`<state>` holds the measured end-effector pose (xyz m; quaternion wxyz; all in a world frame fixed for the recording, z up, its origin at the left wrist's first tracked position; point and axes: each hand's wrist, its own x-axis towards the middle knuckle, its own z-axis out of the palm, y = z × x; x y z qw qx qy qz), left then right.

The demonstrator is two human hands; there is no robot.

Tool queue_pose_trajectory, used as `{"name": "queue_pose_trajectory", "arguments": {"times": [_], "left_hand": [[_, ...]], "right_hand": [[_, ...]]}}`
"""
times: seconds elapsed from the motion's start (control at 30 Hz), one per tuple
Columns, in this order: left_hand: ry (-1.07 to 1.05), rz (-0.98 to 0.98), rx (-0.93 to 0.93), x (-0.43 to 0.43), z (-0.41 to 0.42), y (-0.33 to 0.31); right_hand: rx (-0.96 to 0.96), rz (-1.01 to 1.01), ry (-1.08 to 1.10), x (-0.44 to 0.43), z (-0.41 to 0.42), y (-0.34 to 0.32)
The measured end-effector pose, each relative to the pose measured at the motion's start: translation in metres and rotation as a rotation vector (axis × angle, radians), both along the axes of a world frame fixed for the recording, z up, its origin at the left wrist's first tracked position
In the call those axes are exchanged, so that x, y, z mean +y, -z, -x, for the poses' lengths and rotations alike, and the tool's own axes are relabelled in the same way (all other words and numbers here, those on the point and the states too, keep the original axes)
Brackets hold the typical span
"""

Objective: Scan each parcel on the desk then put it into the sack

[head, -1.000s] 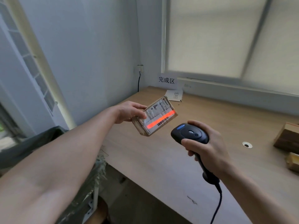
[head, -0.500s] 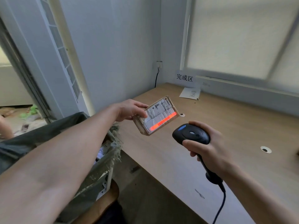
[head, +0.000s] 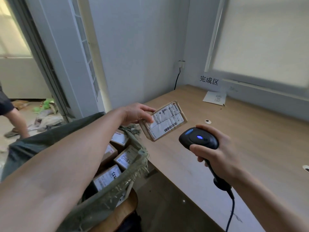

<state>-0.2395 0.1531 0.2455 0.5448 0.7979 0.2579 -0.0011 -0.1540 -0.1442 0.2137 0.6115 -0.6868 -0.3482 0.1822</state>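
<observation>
left grip (head: 135,113) pinched on one end of the parcel (head: 167,119), above the tabletop (head: 250,139) edge, beside the sack (head: 132,177); right grip (head: 220,154) wrapped round the scanner (head: 199,143), blue lamp (head: 199,136) lit. probably end of scan step; next, swing left and drop among boxes (head: 123,159) in sack. brown carton, creased white label (head: 159,127), barcode (head: 170,127) facing up.

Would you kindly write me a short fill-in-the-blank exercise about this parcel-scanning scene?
The left hand holds a parcel whose label is ____.
The scanner gripped by the right hand shows ____ lights on top.
The open sack stands to the ____ of the desk.
Missing words: white, blue, left.
</observation>
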Motion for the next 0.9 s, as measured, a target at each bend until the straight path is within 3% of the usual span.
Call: {"name": "queue_pose_trajectory", "arguments": {"times": [0.27, 0.53, 0.9], "left_hand": [[-0.043, 0.027, 0.016, 0.116, 0.038, 0.016], [-0.15, 0.021, 0.089, 0.18, 0.103, 0.055], [-0.37, -0.304, 0.304, 0.239, 0.197, 0.088]], "right_hand": [[0.014, 0.036, -0.032, 0.108, 0.023, 0.01], [0.084, 0.019, -0.076, 0.189, 0.051, 0.031], [0.127, 0.033, -0.221, 0.258, 0.078, 0.048]]}}
